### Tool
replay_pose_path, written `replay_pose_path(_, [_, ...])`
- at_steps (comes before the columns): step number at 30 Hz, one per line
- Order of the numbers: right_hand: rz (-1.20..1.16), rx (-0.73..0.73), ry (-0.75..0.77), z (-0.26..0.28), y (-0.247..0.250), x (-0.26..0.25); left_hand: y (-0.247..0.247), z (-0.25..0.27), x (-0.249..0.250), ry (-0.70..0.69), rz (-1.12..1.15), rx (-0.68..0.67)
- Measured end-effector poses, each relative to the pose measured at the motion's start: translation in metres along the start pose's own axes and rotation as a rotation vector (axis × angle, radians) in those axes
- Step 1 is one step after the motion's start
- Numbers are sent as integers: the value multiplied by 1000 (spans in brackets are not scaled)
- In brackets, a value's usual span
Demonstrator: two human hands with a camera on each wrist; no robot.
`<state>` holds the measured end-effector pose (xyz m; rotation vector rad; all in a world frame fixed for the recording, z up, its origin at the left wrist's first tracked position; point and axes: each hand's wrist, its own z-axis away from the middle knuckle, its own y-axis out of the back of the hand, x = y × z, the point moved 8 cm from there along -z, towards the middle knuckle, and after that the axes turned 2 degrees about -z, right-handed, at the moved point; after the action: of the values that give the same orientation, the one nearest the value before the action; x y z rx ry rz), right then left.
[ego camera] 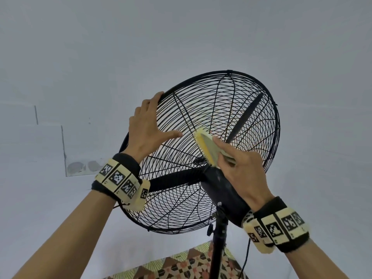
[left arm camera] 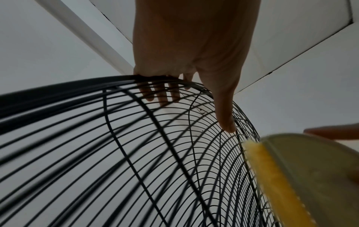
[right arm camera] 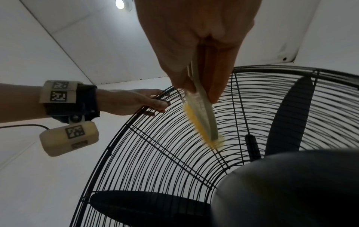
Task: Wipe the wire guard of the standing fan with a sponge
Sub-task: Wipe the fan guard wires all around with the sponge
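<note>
I see the black standing fan from behind, its round wire guard (ego camera: 221, 109) tilted back. My left hand (ego camera: 156, 119) grips the guard's rim at the upper left, fingers curled over the rim (left arm camera: 155, 92) and thumb stretched along the wires. My right hand (ego camera: 227, 156) pinches a yellow sponge (ego camera: 205, 146) with a pale grey-green backing. The sponge's yellow edge presses against the rear wires just above the motor housing (ego camera: 223, 190). In the right wrist view the sponge (right arm camera: 202, 122) lies along the wires, between thumb and fingers.
Black fan blades (ego camera: 247, 115) stand still inside the guard. The fan's pole (ego camera: 219, 248) drops to a patterned floor (ego camera: 191, 266), with a black cable (ego camera: 246, 256) hanging beside it. A plain white wall stands behind the fan.
</note>
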<state>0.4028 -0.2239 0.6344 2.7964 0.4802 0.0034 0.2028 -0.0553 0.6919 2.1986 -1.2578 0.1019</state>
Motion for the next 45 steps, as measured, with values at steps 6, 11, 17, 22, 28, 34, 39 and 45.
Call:
replay_pose_path(6, [-12, 58, 44, 14, -6, -10, 0, 2, 6, -13, -6, 5])
replay_pose_path(11, [100, -18, -61, 27, -18, 9, 1, 2, 0, -5, -4, -7])
replay_pose_path(17, [36, 115, 54, 23, -13, -11, 0, 2, 5, -19, -15, 1])
replay_pose_path(22, [119, 7, -41, 31, -25, 5, 1, 1, 0, -11, -22, -8])
replay_pose_path(28, [42, 92, 1, 28, -15, -2, 0, 2, 7, -28, -25, -3])
replay_pose_path(34, [82, 10, -117, 36, -22, 11, 2, 2, 2, -22, -18, -5])
replay_pose_path(39, [93, -12, -293, 47, -25, 22, 1, 3, 5, -26, -10, 2])
replay_pose_path(45, [30, 71, -277, 36, -23, 9, 1, 2, 3, 2, 15, 7])
